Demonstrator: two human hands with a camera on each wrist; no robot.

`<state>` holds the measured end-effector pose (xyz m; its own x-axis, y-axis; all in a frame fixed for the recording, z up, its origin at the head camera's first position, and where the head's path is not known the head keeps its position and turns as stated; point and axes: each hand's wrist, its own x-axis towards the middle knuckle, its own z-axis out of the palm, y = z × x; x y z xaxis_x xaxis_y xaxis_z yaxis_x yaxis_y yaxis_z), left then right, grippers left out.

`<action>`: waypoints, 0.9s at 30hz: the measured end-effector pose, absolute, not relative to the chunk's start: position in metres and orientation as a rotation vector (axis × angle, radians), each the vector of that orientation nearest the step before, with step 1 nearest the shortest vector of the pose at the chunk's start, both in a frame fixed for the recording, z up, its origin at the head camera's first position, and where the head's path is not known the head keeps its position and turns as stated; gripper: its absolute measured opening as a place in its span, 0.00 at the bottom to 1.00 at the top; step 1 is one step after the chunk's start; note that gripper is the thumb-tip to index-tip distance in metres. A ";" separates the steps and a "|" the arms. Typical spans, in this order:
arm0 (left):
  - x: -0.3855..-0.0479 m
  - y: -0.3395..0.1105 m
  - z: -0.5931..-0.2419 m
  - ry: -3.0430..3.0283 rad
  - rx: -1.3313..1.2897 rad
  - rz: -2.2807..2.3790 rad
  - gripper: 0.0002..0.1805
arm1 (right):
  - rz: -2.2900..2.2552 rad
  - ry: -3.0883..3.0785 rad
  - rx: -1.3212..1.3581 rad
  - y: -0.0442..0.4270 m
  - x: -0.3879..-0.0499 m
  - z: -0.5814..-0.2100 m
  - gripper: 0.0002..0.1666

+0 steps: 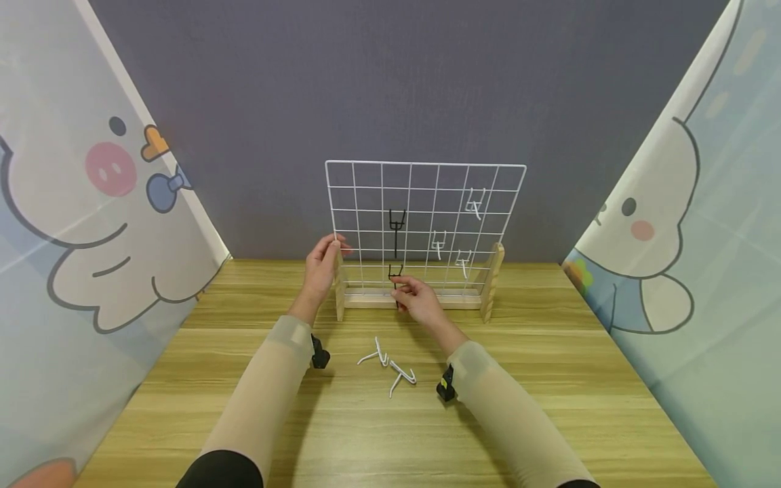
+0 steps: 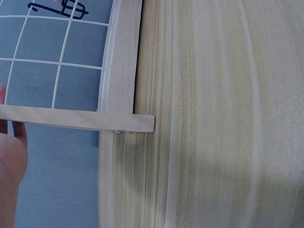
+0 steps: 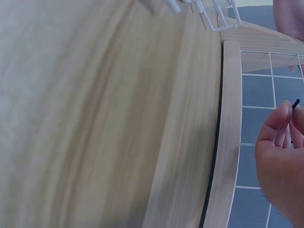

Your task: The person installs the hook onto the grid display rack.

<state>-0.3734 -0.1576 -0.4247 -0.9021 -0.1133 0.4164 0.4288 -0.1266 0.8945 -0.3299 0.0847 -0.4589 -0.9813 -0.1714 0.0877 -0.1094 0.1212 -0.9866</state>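
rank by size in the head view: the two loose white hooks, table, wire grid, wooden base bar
1. Table
2. Wire grid
3. Wooden base bar
4. Left loose white hook and right loose white hook: too alike to rank

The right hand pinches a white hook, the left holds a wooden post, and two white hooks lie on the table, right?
Not quite: the right hand pinches a black hook, as the head view shows. The left hand holds a wooden post, and two white hooks lie on the table.
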 end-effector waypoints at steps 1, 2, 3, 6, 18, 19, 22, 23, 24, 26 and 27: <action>-0.374 -0.158 -0.425 -1.789 -0.349 -2.089 0.11 | -2.029 2.315 -0.295 0.085 -0.330 -0.459 0.23; -0.374 -0.158 -0.425 -1.782 -0.349 -2.091 0.12 | -2.025 2.313 -0.302 0.085 -0.331 -0.459 0.23; -0.374 -0.158 -0.425 -1.779 -0.349 -2.092 0.13 | -2.023 2.309 -0.310 0.085 -0.331 -0.459 0.24; -0.374 -0.158 -0.426 -1.773 -0.348 -2.090 0.17 | -2.008 2.311 -0.328 0.084 -0.332 -0.459 0.25; -0.373 -0.158 -0.424 -1.805 -0.359 -2.098 0.10 | -1.996 2.319 -0.319 0.085 -0.331 -0.459 0.26; -0.373 -0.158 -0.424 -1.804 -0.359 -2.098 0.10 | -1.991 2.324 -0.319 0.085 -0.331 -0.460 0.26; -0.373 -0.158 -0.425 -1.811 -0.361 -2.091 0.10 | -1.989 2.333 -0.323 0.086 -0.330 -0.460 0.25; -0.373 -0.158 -0.425 -1.811 -0.361 -2.090 0.10 | -1.987 2.337 -0.325 0.086 -0.330 -0.461 0.25; -0.373 -0.158 -0.425 -1.809 -0.364 -2.089 0.11 | -1.987 2.338 -0.329 0.086 -0.330 -0.461 0.25; -0.373 -0.158 -0.425 -1.806 -0.368 -2.086 0.14 | -1.992 2.336 -0.332 0.087 -0.330 -0.462 0.25; -0.373 -0.158 -0.425 -1.807 -0.370 -2.084 0.15 | -1.996 2.333 -0.332 0.087 -0.330 -0.462 0.25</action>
<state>-0.3726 -0.1578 -0.4246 -0.9020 -0.0958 0.4209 0.4302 -0.1199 0.8947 -0.3298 0.0870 -0.4625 -0.9755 -0.1967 0.0985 -0.1277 0.1417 -0.9816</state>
